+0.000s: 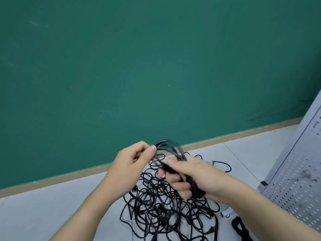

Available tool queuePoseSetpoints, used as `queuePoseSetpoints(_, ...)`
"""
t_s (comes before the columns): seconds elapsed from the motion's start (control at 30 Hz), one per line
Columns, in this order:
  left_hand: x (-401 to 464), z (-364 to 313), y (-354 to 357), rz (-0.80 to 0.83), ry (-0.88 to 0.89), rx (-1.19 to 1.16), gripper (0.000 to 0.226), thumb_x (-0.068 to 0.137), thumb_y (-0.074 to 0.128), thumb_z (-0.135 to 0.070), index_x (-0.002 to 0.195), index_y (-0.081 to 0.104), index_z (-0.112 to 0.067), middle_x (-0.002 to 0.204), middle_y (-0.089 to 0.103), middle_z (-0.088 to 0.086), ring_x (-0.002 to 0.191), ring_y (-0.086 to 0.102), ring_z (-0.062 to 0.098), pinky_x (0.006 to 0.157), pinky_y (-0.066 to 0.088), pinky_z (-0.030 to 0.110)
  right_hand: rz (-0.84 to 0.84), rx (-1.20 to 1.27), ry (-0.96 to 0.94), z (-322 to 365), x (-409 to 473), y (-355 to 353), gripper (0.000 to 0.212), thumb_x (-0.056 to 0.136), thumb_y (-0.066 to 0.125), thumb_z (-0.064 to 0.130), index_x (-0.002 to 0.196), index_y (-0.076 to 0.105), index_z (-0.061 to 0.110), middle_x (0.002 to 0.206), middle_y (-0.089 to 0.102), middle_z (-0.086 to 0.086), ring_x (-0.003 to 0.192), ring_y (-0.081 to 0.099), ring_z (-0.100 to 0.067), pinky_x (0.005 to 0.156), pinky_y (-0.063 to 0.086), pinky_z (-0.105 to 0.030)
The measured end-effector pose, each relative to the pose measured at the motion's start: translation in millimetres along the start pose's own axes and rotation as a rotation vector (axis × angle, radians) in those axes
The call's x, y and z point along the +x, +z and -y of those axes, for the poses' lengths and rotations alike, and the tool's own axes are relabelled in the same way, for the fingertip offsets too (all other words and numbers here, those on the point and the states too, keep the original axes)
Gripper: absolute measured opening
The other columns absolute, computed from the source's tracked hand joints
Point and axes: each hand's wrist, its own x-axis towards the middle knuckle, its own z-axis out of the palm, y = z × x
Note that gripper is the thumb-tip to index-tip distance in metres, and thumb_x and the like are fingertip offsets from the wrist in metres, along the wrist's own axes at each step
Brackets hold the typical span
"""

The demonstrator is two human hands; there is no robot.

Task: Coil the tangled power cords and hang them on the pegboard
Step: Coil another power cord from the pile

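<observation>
Several loops of thin black power cord (pixel 171 150), gathered into a partial coil, sit just below the middle of the frame, held up between two bare hands. The right hand (pixel 194 178) has its fingers curled round the bunched lower part of the coil, gripping it, so that the loops arch up and to the left out of its fist. The left hand (pixel 133 160) meets the top of those loops from the left, thumb and forefinger pinching a strand near the upper edge of the arc (the other fingers are folded in toward the palm). Below and behind both hands, at the lower centre of the frame, a large tangled heap of black cords (pixel 166 206) lies spread on the pale grey floor (pixel 52 211), its strands looping over one another, with some plug ends just visible among them. A separate small bundle of black cord (pixel 240 226) lies on the floor at the lower right, apart from the heap. Beside it, running up the right edge of the frame, stands a light grey perforated metal pegboard (pixel 298 180) on a frame, tilted in the view; a few small hooks seem to hang on it, though they are too blurred to tell clearly. A dark green wall (pixel 139 66) fills the upper part of the picture, and a tan skirting strip (pixel 69 176) slants along where it meets the floor.
</observation>
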Motion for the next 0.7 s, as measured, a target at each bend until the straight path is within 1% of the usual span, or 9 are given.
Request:
queuePoseSetpoints(0.07, 2.2, 8.8, -3.0, -0.041, -0.056, -0.015, 0.048, 0.089, 0.045, -0.07, 0.079, 0.062, -0.027, 0.06, 0.041, -0.007, 0.058, 0.037, 0.018, 0.06, 0.035, 0.036, -0.047, 0.246, -0.115, 3.6, 0.3, -7.7, 0.03, 0.104, 0.055, 0.035, 0.103, 0.065, 0.007, 0.072, 0.04, 0.004, 0.053, 0.031, -0.008, 0.045, 0.033, -0.019)
queuePoseSetpoints(0.13, 5.1, 19.4, -5.3, -0.035, -0.148, -0.125, 0.044, 0.098, 0.052, -0.059, 0.076, 0.059, -0.021, 0.062, 0.034, -0.003, 0.06, 0.03, 0.02, 0.062, 0.031, 0.039, -0.153, 0.394, -0.212, 8.0, -0.3, -16.0, 0.029, 0.102, 0.056, 0.031, 0.105, 0.063, 0.004, 0.07, 0.039, 0.003, 0.052, 0.03, -0.008, 0.044, 0.033, -0.019)
queuePoseSetpoints(0.2, 6.0, 25.2, -5.2, 0.003, -0.2, -0.173, 0.037, 0.104, 0.055, -0.04, 0.073, 0.055, -0.02, 0.061, 0.034, -0.003, 0.062, 0.026, 0.023, 0.062, 0.029, 0.04, -0.262, 0.435, -0.245, 9.8, 0.3, -19.5, 0.029, 0.103, 0.05, 0.03, 0.106, 0.061, 0.004, 0.069, 0.037, 0.003, 0.052, 0.028, -0.008, 0.043, 0.031, -0.019)
queuePoseSetpoints(0.3, 5.6, 23.9, 0.5, 0.017, -0.212, -0.143, 0.035, 0.105, 0.053, -0.037, 0.072, 0.056, -0.025, 0.059, 0.032, -0.001, 0.061, 0.022, 0.026, 0.061, 0.025, 0.039, -0.314, 0.45, -0.228, 7.5, 4.4, -18.1, 0.032, 0.105, 0.046, 0.034, 0.108, 0.061, 0.005, 0.069, 0.038, 0.003, 0.052, 0.029, -0.009, 0.044, 0.032, -0.02)
queuePoseSetpoints(0.37, 4.6, 21.5, 4.4, 0.029, -0.223, -0.118, 0.037, 0.105, 0.051, -0.041, 0.073, 0.055, -0.024, 0.06, 0.029, 0.001, 0.06, 0.021, 0.027, 0.058, 0.023, 0.039, -0.337, 0.402, -0.211, 6.8, 6.0, -17.2, 0.037, 0.105, 0.045, 0.038, 0.108, 0.063, 0.006, 0.069, 0.039, 0.003, 0.053, 0.029, -0.01, 0.045, 0.032, -0.021)
queuePoseSetpoints(0.47, 1.5, 13.9, 14.4, 0.112, -0.257, -0.129, 0.041, 0.107, 0.049, -0.04, 0.07, 0.053, -0.021, 0.055, 0.027, -0.004, 0.051, 0.02, 0.018, 0.053, 0.019, 0.032, -0.368, 0.303, -0.208, 6.4, 6.9, -17.3, 0.042, 0.106, 0.044, 0.041, 0.111, 0.066, 0.005, 0.068, 0.04, 0.002, 0.053, 0.028, -0.01, 0.046, 0.032, -0.021)
queuePoseSetpoints(0.57, -6.2, 1.6, 30.6, 0.227, -0.305, -0.226, 0.042, 0.109, 0.045, -0.036, 0.071, 0.054, -0.019, 0.053, 0.028, -0.003, 0.045, 0.02, 0.013, 0.047, 0.018, 0.024, -0.38, 0.197, -0.217, 3.7, 8.6, -14.6, 0.034, 0.108, 0.046, 0.032, 0.105, 0.072, 0.011, 0.068, 0.04, 0.003, 0.054, 0.029, -0.011, 0.047, 0.033, -0.022)
queuePoseSetpoints(0.63, -10.5, -2.5, 39.4, 0.294, -0.311, -0.268, 0.043, 0.11, 0.041, -0.036, 0.074, 0.054, -0.016, 0.054, 0.028, -0.001, 0.044, 0.02, 0.012, 0.043, 0.022, 0.022, -0.421, 0.051, -0.244, 1.2, 10.7, -11.9, 0.029, 0.109, 0.046, 0.023, 0.097, 0.071, 0.014, 0.068, 0.036, 0.003, 0.055, 0.029, -0.011, 0.048, 0.034, -0.024)
queuePoseSetpoints(0.7, -11.9, -3.3, 42.8, 0.323, -0.309, -0.287, 0.045, 0.11, 0.04, -0.039, 0.073, 0.054, -0.017, 0.053, 0.028, -0.001, 0.044, 0.02, 0.011, 0.042, 0.024, 0.02, -0.47, -0.104, -0.281, -1.2, 12.7, -10.3, 0.026, 0.108, 0.047, 0.022, 0.093, 0.068, 0.018, 0.066, 0.031, 0.004, 0.055, 0.028, -0.011, 0.051, 0.031, -0.028)
